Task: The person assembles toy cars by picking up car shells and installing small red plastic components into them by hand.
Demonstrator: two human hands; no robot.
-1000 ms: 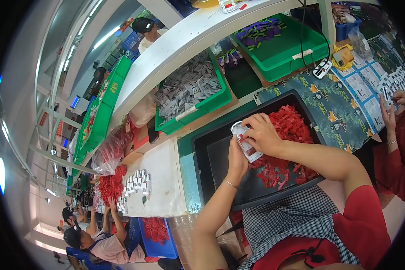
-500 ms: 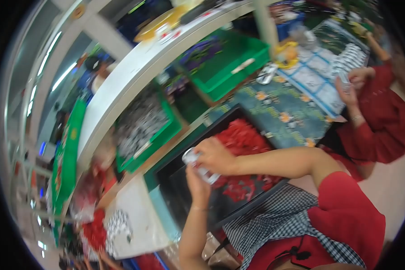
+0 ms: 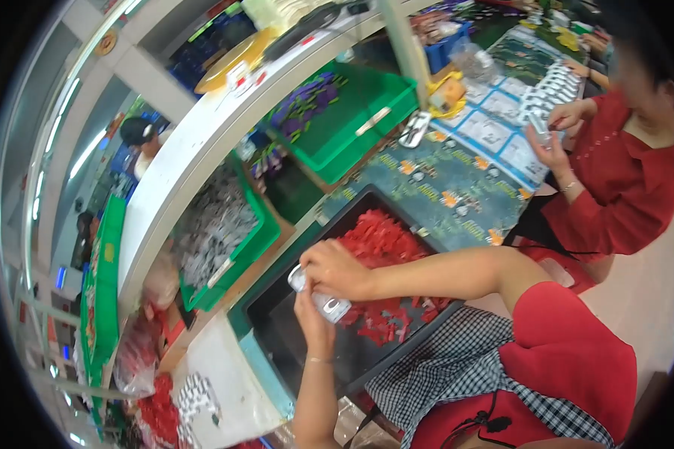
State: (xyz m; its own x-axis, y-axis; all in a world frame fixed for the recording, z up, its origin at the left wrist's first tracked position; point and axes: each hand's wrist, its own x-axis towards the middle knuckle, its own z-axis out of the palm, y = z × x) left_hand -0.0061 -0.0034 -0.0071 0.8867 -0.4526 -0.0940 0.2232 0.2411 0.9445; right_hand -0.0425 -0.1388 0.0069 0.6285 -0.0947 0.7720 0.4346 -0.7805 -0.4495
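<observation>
Both my hands hold a small white and silver piece over a black tray (image 3: 284,352); its exact kind is unclear. My left hand (image 3: 314,318) grips it from below, fingers closed round its side. My right hand (image 3: 337,268) closes over its upper part, hiding some of it. One end of the white and silver piece (image 3: 332,307) shows below my right hand, its other end beyond my fingertips. Under and beside my right hand, many small red plastic parts (image 3: 382,243) lie heaped in the tray's far side.
Green bins (image 3: 258,236) with grey parts and another green bin (image 3: 352,142) with purple pieces stand beyond the tray, below a white shelf (image 3: 180,150). At right, a co-worker in a red top (image 3: 621,202) handles a similar piece beside rows of white pieces (image 3: 550,90).
The view has shifted slightly and become sharper, so the tray and my hands sit a little further left. My two hands keep their hold on the piece.
</observation>
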